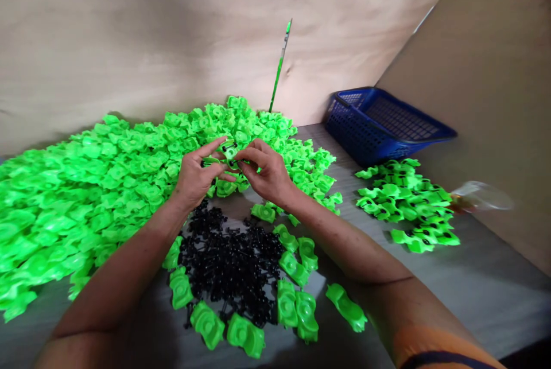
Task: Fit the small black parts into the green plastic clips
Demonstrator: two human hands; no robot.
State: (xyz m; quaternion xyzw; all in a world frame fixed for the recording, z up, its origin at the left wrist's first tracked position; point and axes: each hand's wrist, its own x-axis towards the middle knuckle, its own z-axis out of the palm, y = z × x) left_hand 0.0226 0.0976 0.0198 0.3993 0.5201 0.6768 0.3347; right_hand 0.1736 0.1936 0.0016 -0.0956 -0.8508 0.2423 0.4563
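Note:
My left hand [198,177] holds a bright green toy car body [231,153], its underside turned up. A black wheel axle [230,146] lies across one end of it. With thumb and fingertips pinched together, my right hand [267,174] grips a second wheel axle [232,163] at the car body's near end. Part of that axle is hidden by the fingers. Another green piece with a black wheel [204,163] shows between my left thumb and fingers. Below both hands lies a pile of black wheel axles [235,268].
A big heap of green car bodies [86,185] fills the left and back. Several loose bodies [207,324] ring the axle pile. Cars with wheels [407,199] lie at right, before a blue basket [365,133] and clear plastic [484,197]. A thin green-marked stick [279,73] rises behind.

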